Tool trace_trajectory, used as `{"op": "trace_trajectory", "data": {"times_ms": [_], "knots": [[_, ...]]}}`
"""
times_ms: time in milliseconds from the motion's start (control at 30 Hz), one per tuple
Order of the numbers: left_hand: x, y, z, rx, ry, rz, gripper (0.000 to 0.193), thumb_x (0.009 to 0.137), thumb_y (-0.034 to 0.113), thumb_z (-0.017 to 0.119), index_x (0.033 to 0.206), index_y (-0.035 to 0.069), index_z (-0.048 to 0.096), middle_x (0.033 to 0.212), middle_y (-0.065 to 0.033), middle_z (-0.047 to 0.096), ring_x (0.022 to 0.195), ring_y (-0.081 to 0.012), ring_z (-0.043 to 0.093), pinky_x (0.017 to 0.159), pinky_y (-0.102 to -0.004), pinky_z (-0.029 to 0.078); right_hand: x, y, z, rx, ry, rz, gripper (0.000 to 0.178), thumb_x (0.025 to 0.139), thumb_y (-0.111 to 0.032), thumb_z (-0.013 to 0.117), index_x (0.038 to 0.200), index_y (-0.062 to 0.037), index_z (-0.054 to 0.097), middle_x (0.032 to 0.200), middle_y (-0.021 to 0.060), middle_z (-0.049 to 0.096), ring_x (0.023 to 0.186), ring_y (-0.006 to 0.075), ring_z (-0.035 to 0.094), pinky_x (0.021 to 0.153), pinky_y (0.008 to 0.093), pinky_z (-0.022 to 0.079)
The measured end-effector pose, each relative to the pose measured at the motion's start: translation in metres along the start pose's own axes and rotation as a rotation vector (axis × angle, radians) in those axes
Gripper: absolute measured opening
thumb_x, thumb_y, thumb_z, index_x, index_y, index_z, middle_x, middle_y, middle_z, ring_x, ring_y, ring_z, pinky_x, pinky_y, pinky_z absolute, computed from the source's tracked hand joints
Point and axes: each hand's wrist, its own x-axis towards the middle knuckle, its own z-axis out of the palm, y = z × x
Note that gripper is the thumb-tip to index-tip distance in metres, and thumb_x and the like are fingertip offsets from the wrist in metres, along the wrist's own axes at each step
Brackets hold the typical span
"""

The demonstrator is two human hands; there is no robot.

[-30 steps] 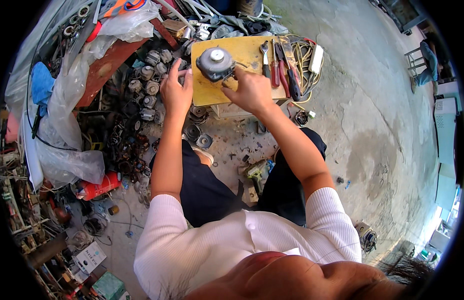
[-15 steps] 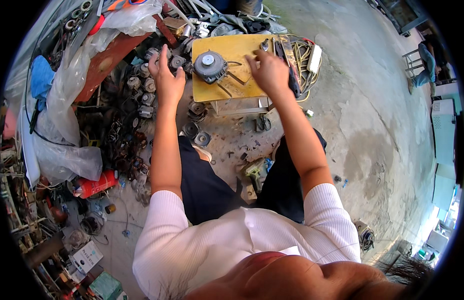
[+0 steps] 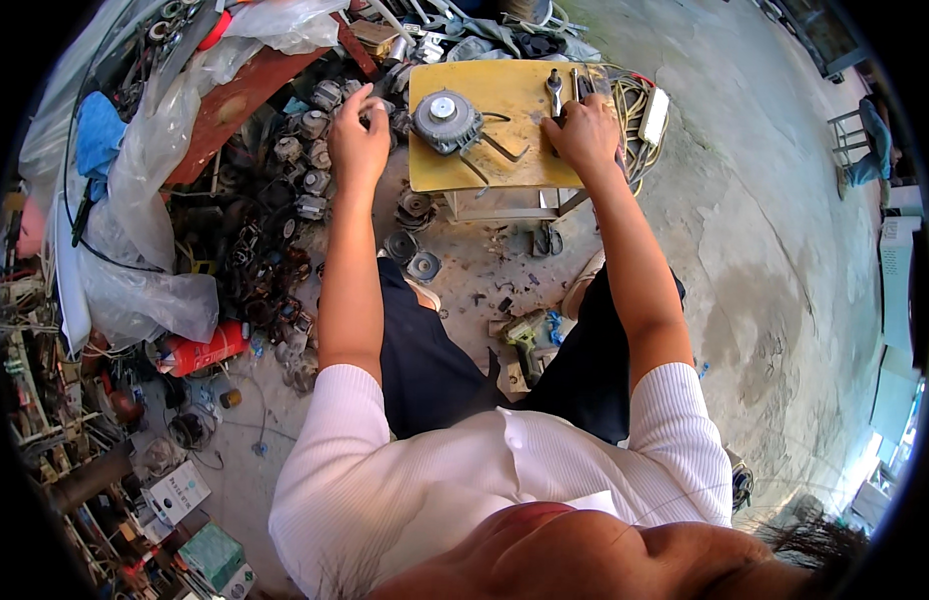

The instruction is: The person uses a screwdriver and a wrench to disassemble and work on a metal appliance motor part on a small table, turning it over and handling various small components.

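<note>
A grey round electric motor [image 3: 455, 130] with a silver hub and dark leads lies on the left part of a small yellow-topped table [image 3: 515, 85]. My left hand [image 3: 359, 145] hovers just left of the table, empty, with thumb and fingers apart. Over the table's right side, my right hand [image 3: 587, 138] reaches down with bent fingers onto dark hand tools, which it largely covers; which one it grips is hidden. A silver socket wrench [image 3: 555, 88] lies beside that hand, toward the far edge.
Several motors [image 3: 313, 180] are heaped left of the table. Coiled cables and a white power strip [image 3: 655, 115] sit at its right. A green cordless drill [image 3: 525, 340] rests on the floor between my legs. Clear plastic sheeting [image 3: 150, 240] hangs at the left.
My right hand has moved right, from over the table's middle onto the tools. My left hand's fingers have bent more. The whole view has shifted slightly, with the table now further right.
</note>
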Motion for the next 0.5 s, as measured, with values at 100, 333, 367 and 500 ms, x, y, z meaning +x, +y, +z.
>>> {"op": "trace_trajectory", "data": {"times_ms": [100,333,367,500], "knots": [[0.002,-0.005,0.006,0.023,0.012,0.040,0.043,0.092,0.030,0.069,0.127,0.005,0.065,0.123,-0.0176,0.066,0.111,-0.0281,0.065,0.094,-0.0393,0.050,0.003,-0.003,0.004,0.036,-0.022,0.035,0.045,0.077,-0.044,0.072,0.095,-0.0034,0.076,0.109,0.0146,0.063,0.108,0.0337,0.061,0.089,0.0464,0.049],[-0.001,0.018,0.013,-0.148,-0.245,-0.071,0.059,0.093,0.048,0.067,0.128,0.000,0.063,0.122,-0.0191,0.068,0.114,-0.0280,0.065,0.096,-0.0377,0.049,0.002,-0.009,0.007,-0.067,0.006,-0.014,0.044,0.078,-0.044,0.068,0.090,-0.0024,0.076,0.106,0.0145,0.064,0.104,0.0334,0.063,0.089,0.0467,0.046],[-0.003,0.018,0.017,-0.116,-0.250,-0.045,0.060,0.093,0.048,0.067,0.127,-0.001,0.063,0.122,-0.0192,0.068,0.115,-0.0288,0.065,0.097,-0.0381,0.049,0.001,-0.009,0.006,-0.051,0.010,-0.008,0.042,0.079,-0.043,0.068,0.089,-0.0027,0.076,0.105,0.0149,0.064,0.103,0.0333,0.063,0.088,0.0466,0.046],[-0.008,0.022,0.020,-0.034,-0.289,0.010,0.070,0.085,0.054,0.073,0.130,0.001,0.061,0.125,-0.0193,0.066,0.118,-0.0324,0.062,0.099,-0.0401,0.047,-0.001,-0.012,-0.006,0.098,-0.033,0.020,0.039,0.082,-0.041,0.064,0.085,-0.0044,0.077,0.100,0.0152,0.067,0.099,0.0323,0.065,0.084,0.0463,0.047]]}}
